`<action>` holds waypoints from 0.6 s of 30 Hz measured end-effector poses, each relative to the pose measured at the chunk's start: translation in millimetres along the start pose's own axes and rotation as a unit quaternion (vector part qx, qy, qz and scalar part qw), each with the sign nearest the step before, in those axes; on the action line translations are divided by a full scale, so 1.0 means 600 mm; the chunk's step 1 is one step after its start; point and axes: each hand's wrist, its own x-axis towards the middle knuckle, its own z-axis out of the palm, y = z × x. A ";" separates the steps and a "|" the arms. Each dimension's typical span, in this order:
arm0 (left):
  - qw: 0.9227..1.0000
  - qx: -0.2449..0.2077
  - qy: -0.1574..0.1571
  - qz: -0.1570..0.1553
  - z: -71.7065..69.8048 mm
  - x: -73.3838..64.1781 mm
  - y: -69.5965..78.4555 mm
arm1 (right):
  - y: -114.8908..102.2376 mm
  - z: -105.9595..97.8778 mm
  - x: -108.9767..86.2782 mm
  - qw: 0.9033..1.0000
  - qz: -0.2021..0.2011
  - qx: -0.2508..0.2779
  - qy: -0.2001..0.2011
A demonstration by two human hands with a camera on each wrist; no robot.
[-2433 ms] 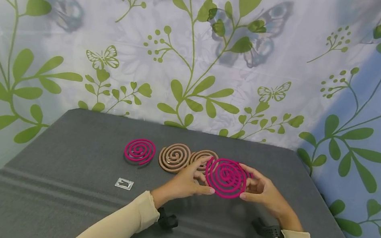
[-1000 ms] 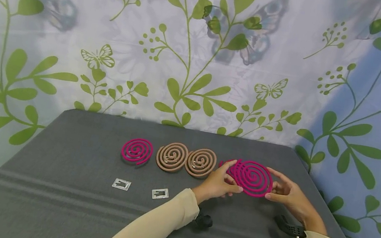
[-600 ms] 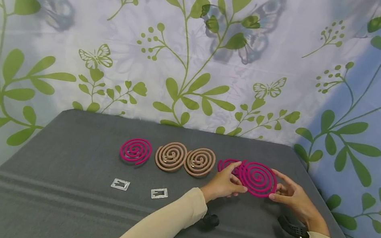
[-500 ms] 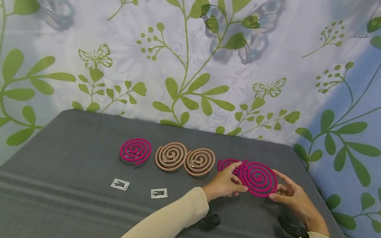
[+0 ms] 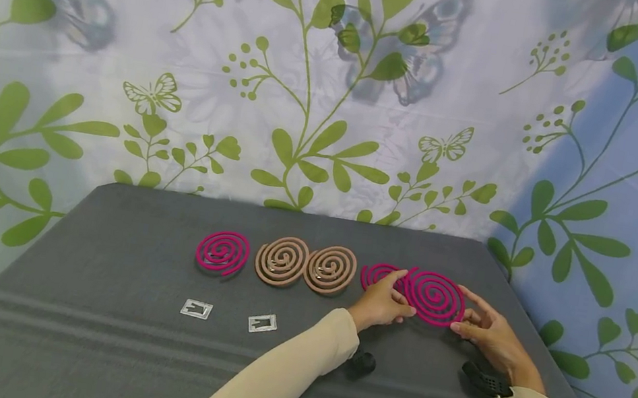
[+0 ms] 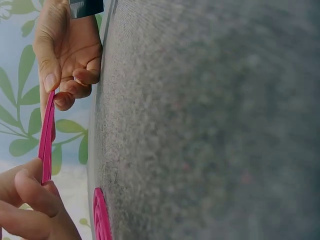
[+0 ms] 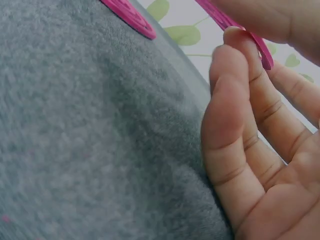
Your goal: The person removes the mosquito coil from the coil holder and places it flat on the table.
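Observation:
Both hands hold a pink mosquito coil [image 5: 433, 298] by opposite edges, raised over the grey table. My left hand [image 5: 385, 303] pinches its left edge between thumb and fingers. On the other side, the thumb and fingers of my right hand [image 5: 490, 332] pinch the right edge. Seen from the left wrist, the held coil [image 6: 46, 140] is edge-on, with a gap between it and the table surface. Just behind my left hand lies a second pink coil [image 5: 372, 274], partly covered by the fingers; the right wrist view also shows this lying coil [image 7: 131, 19].
Two brown mosquito coils [image 5: 281, 262] [image 5: 330, 270] lie side by side in the middle of the table [image 5: 118, 361]. A pink coil [image 5: 222, 253] is to their left. In front are two small metal coil stands [image 5: 196, 309] [image 5: 262, 323]. A patterned curtain [image 5: 197, 107] hangs behind.
Both hands have carried the held pink coil rightward, away from the brown coils, uncovering them and the second metal stand. In the last half second the hands barely move.

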 end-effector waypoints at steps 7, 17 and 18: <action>1.000 -0.024 -0.011 -0.016 0.007 0.017 0.000 | 0.006 -0.002 -0.002 0.999 0.030 0.004 0.035; 0.995 -0.087 -0.043 -0.024 -0.002 0.029 -0.002 | 0.001 -0.004 0.001 0.994 0.073 0.021 0.079; 0.995 -0.090 -0.046 -0.026 -0.003 0.031 -0.002 | 0.001 -0.004 0.001 0.993 0.077 0.025 0.081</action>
